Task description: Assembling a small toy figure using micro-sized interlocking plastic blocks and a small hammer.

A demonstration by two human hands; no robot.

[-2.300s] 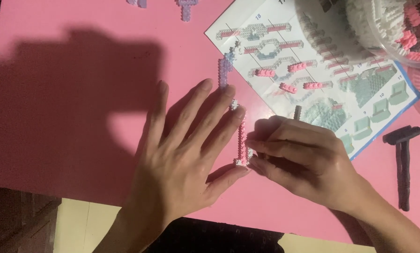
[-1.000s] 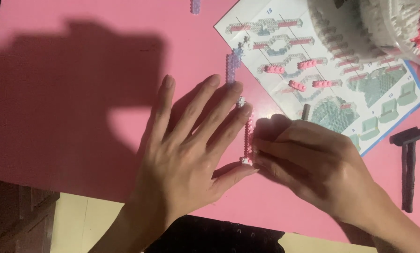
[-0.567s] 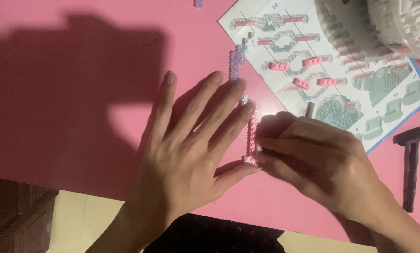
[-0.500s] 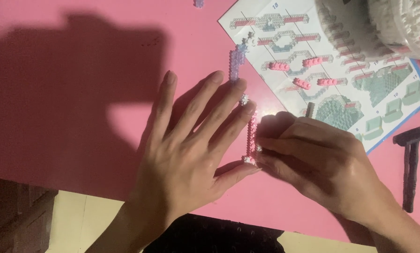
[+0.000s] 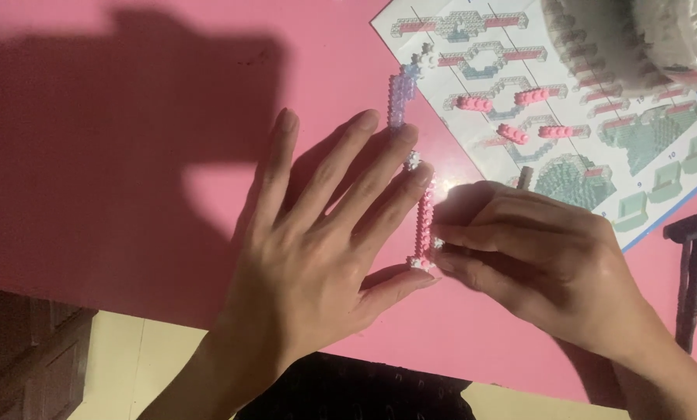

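1. A smooth pink counter (image 5: pixel 131 194) is seen from above, crossed by a broad dark shadow.
2. The left hand (image 5: pixel 317 249) is laid flat with fingers spread, grasping nothing; its fingertips and thumb are pressed against a thin, studded pink brick strip (image 5: pixel 424 225) lying on the counter.
3. The right hand (image 5: pixel 543 264) is curled at the strip's other side, its fingertips pinched on a tiny pale piece (image 5: pixel 439 243) against the strip; the piece is too small to make out.
4. A lilac studded strip (image 5: pixel 400 97) lies just beyond the left fingertips.
5. A printed instruction sheet (image 5: pixel 566 117) showing brick assemblies is partly covered by a white, knobbly brick model (image 5: pixel 636 39), cut off at the top edge.
6. A black tool (image 5: pixel 690 264) is partly cut off at the right edge.
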